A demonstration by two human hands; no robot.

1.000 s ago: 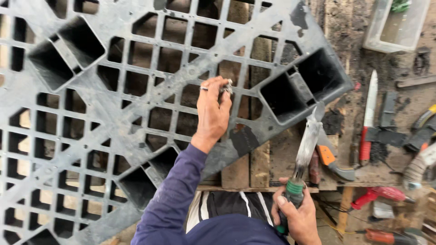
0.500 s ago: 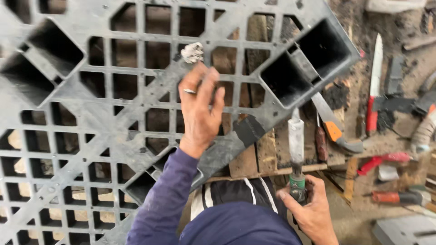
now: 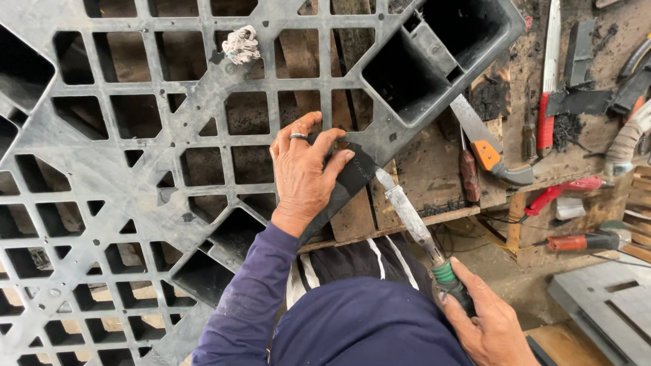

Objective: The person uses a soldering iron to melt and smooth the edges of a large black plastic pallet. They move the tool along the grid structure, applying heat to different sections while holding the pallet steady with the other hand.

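Two hands at work, our left hand (image 3: 302, 173) pressing flat on grey plastic lattice pallet (image 3: 135, 169) mid-frame, our right hand (image 3: 485, 322) gripping green-collared flat metal blade tool (image 3: 413, 217) lower right.

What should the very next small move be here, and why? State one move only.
Probably bring the flat blade down onto the black patch at the grey plastic pallet's edge. The right hand grips the tool's green-collared handle with the tip angled at that patch, beside it, while the left hand presses the patch flat against the pallet rim, which seems to steady it for the blade.
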